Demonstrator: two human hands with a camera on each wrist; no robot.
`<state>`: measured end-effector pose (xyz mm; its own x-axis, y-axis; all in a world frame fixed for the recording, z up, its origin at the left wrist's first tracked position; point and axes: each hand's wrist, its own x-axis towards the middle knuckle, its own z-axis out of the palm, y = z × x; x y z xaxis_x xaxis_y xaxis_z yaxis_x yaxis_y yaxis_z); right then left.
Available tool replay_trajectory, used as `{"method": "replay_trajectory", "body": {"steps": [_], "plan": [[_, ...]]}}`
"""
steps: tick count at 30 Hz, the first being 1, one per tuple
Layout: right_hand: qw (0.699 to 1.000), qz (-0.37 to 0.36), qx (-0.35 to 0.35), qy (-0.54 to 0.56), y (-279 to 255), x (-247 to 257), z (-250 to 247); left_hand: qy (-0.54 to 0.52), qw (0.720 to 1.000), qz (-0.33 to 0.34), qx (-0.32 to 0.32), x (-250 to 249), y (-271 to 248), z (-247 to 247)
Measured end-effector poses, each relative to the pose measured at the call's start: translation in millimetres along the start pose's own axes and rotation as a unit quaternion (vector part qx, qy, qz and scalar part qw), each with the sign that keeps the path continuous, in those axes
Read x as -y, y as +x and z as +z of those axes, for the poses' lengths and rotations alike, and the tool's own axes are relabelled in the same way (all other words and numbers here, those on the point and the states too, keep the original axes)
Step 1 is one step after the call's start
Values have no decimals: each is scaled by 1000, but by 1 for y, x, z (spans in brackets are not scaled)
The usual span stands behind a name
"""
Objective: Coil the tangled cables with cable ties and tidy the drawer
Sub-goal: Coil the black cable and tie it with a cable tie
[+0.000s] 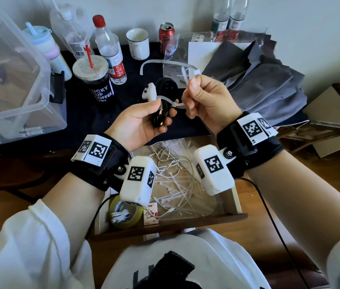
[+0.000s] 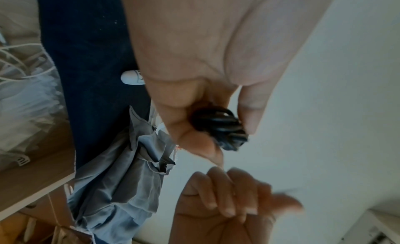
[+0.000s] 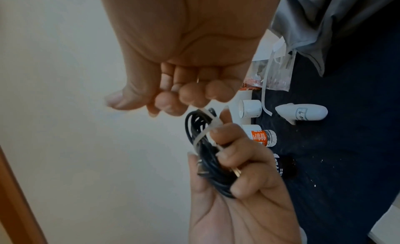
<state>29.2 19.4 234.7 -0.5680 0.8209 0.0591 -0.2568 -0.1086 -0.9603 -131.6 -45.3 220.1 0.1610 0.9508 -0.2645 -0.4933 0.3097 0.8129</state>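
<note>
Item one, nearest us: the open wooden drawer (image 1: 235, 202), holding a tangle of thin white cables (image 1: 172, 163), a scatter of loose white plastic cable ties (image 1: 177, 193) and, in its near left corner, a roll of yellowish tape (image 1: 124, 213).

Item two, above the drawer's far edge: our left hand (image 1: 142, 122), its fingers curled round a coiled bundle of black cable (image 1: 161, 112). The right wrist view showed one white cable tie (image 3: 205, 129) already looped across that bundle.

Item three, just right of it: our right hand (image 1: 204, 101), fingers closed tight, pinching the tie's free tail, which stuck up past the knuckles.

Step in hand, as we judged it: cinching the tie on the black coil, with the white cables not yet coiled. The next move called for a steady pull on the tail while the left hand kept the loops together, lest a strand slip out before the tie bit.

Item four, farther off on the dark cloth-covered table (image 1: 123, 113): a small white rounded gadget (image 1: 148, 91), a lidded black coffee cup with a red straw (image 1: 96, 80), a red-capped clear bottle (image 1: 110, 51), a white mug (image 1: 137, 43), a red drinks can (image 1: 166, 35), crumpled grey fabric (image 1: 265, 84) at right and a clear plastic storage box (image 1: 12, 80) at left.
</note>
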Motion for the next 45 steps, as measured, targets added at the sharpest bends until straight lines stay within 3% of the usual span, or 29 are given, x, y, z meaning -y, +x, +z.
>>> {"method": "replay_trajectory", "body": {"steps": [7,13,29,39,43,45], "plan": [[995,39,-66,-66,2,0,-3,151,987,21,-50,-3,8,7],[989,52,-102,-96,3,-5,-9,205,976,20,-74,-1,12,8],[983,47,-85,-156,-1,-11,-13,244,967,-1,-77,0,13,8],[958,119,-34,-261,-1,-8,-18,337,939,-10,-68,7,13,4],[954,125,-50,-268,0,-17,-17,342,936,-23,-82,9,17,4],[956,117,-60,-261,0,-22,-17,320,939,-23,-120,9,20,2]]}}
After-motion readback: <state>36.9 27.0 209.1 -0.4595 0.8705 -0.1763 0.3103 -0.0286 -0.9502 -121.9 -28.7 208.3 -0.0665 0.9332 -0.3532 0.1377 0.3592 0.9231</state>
